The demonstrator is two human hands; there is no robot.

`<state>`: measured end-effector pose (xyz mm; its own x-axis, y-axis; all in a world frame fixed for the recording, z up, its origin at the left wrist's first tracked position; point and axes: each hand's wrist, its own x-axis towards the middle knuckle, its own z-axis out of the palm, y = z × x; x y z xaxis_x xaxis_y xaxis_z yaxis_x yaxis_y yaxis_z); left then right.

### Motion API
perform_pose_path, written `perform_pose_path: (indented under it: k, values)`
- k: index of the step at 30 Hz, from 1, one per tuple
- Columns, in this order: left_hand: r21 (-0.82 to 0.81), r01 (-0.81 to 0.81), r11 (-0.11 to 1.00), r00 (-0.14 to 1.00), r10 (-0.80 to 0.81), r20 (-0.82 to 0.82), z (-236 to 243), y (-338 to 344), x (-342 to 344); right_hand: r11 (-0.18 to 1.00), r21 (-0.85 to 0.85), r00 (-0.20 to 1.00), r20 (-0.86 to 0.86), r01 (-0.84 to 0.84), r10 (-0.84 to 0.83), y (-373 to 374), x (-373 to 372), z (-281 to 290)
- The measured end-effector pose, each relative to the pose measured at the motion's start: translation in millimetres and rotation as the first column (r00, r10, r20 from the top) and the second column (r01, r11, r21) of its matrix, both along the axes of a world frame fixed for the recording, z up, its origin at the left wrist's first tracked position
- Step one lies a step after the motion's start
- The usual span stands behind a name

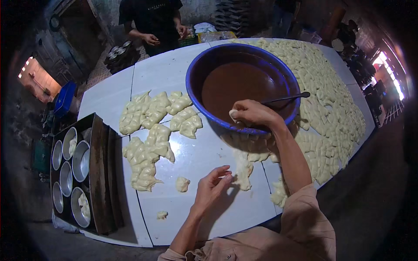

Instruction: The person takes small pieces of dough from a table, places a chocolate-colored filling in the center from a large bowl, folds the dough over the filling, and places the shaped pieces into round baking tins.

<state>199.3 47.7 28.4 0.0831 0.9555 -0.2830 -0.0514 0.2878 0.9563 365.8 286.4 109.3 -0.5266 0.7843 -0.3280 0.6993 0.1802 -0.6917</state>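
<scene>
My right hand [257, 114] is closed on a small pale piece of dough [234, 115], held over the near rim of a big blue basin [197, 99]. The basin holds a brown, thick-looking liquid [230, 85], and a dark-handled spoon or ladle [289, 97] leans out over its right rim. Lower down, my left hand [212, 188] hovers over the white table with fingers curved and apart, nothing visible in them. Just right of its fingertips lies a stretched strip of dough [244, 173]. A small dough lump [182, 184] and a smaller scrap [162, 215] lie to its left.
Clusters of dough pieces [150, 152] lie left of the basin. Many more dough pieces [324, 95] cover the right side of the white-tiled table [163, 65]. Round metal tins [81, 161], some with dough inside, sit in a dark tray at left. Another person [150, 21] stands across the table.
</scene>
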Motion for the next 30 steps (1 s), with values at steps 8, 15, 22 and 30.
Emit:
perform_pose_path:
  k: [8, 15, 22, 30]
  values:
    - [-0.043, -0.219, 0.975, 0.786, 0.202, 0.585, 25, 45, 24, 0.829, -0.560, 0.418, -0.756, -0.015, -0.503, -70, -19, -8]
    - [-0.142, -0.299, 0.944, 0.716, 0.320, 0.621, -8, 16, -3, 0.746, -0.666, 0.339, -0.709, -0.032, -0.618, -139, -19, -55]
    - [-0.153, -0.519, 0.841, 0.754, 0.535, 0.382, -5, -5, -18, 0.901, 0.319, 0.832, -0.549, 0.295, -0.078, -201, -55, -74]
    - [0.001, -0.548, 0.837, 0.813, 0.532, 0.236, 10, -7, -32, 0.886, 0.310, 0.796, -0.597, 0.343, -0.099, -203, -75, -82]
